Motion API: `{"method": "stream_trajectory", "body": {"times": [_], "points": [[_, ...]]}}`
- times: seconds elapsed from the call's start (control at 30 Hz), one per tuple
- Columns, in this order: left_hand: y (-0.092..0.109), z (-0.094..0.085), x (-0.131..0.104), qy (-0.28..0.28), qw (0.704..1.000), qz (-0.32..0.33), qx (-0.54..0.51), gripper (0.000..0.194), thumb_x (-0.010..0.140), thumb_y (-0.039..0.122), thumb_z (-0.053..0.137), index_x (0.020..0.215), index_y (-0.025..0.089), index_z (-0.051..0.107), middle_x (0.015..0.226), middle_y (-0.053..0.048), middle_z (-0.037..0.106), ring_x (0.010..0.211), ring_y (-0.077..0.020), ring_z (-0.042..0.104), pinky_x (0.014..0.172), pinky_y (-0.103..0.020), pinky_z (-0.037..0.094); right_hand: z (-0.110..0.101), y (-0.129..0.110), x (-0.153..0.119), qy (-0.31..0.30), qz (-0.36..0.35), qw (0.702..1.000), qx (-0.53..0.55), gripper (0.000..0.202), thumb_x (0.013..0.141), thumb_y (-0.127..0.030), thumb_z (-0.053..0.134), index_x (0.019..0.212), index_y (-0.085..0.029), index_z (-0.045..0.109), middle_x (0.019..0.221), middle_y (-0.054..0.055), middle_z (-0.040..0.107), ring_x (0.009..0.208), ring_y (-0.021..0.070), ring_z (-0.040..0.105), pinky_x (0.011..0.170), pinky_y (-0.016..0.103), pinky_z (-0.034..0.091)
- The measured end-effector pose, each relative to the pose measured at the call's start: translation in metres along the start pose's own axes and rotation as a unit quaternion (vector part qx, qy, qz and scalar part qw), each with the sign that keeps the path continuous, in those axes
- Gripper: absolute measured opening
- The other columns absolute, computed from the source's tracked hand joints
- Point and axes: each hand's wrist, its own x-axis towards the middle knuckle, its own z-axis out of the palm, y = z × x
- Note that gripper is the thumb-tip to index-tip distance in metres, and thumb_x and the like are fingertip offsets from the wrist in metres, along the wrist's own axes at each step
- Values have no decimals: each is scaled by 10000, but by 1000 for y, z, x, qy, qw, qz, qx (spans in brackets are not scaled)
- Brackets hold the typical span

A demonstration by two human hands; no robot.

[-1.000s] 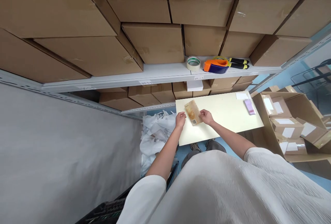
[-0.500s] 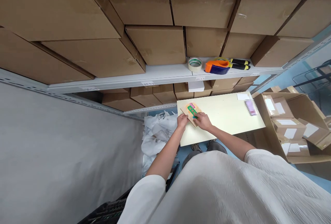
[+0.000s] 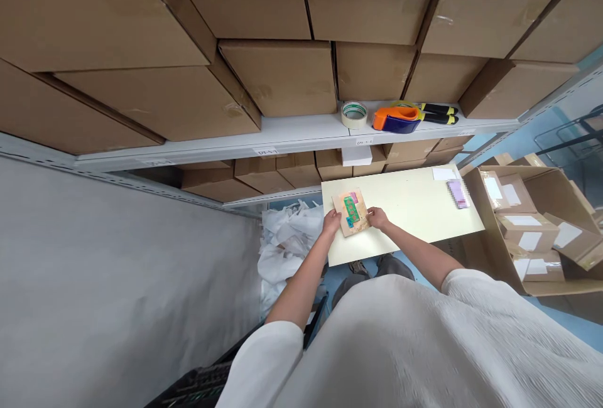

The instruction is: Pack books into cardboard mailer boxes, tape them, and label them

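Note:
A flat, tan rectangular pack (image 3: 357,206) with green, pink and blue printing is held above the pale yellow board (image 3: 409,207). At its left edge my left hand (image 3: 332,222) is closed, fingers partly hidden. On the opposite edge, my right hand (image 3: 377,217) pinches the pack near its lower right corner. The printed face is turned up toward me. Farther right on the board lie a purple item (image 3: 457,194), blurred out in the picture, and a white slip (image 3: 443,174).
Cardboard boxes (image 3: 277,78) fill the shelf ahead. On its edge sit a tape roll (image 3: 354,115), an orange and blue tape dispenser (image 3: 396,120) and black-yellow handles (image 3: 439,114). A large open carton (image 3: 511,270) with small boxes stands right; white crumpled material (image 3: 289,238) lies left.
My right hand has shifted from the front of the pack to its right edge. The pack has turned, so its printed face shows more fully. My left hand keeps its hold.

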Motion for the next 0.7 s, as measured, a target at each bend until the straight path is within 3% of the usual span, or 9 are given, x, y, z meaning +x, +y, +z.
{"method": "stream_trajectory", "body": {"times": [0.13,0.23,0.37,0.47,0.6,0.7], "points": [[-11,1,1,0,999,27,36,363,817,305,769,1168,216,756,1210,-113,829,1186,-300,771,1018,-388,606,21,3,12,6,15,1000,-15,291,847,-223,658,1098,-215,804,867,37,804,788,200,770,700,273,603],[-22,0,5,7,991,53,124,506,813,293,790,1306,194,735,1349,-159,780,1352,-339,695,1144,-427,541,31,-1,24,7,12,999,-35,277,865,-233,662,1101,-227,807,920,46,814,835,210,781,750,288,611],[-40,-3,2,-72,953,106,274,553,881,238,682,1431,183,687,1587,-159,634,1535,-314,544,1303,-437,387,34,-4,27,8,-11,998,-65,349,927,-229,603,1223,-239,788,1069,72,814,1013,230,771,906,313,598],[-52,-7,-6,-121,915,124,364,597,903,216,651,1498,168,647,1680,-174,535,1598,-311,464,1331,-423,341,34,1,11,16,-58,991,-121,450,971,-210,541,1384,-191,719,1330,153,741,1225,275,697,1059,371,542],[-62,-12,-14,-153,872,131,447,681,934,232,610,1609,206,531,1776,-165,386,1676,-316,316,1354,-513,263,35,11,-17,-66,-220,924,-306,544,980,-184,504,1510,-181,624,1589,187,565,1437,335,527,1184,482,434],[-61,-17,-10,-155,858,123,474,742,938,238,592,1665,238,445,1813,-152,303,1701,-317,246,1365,-577,185,35,9,-22,-110,-257,887,-368,686,956,-178,530,1640,-195,484,1740,170,408,1585,359,352,1256,548,326]]}}
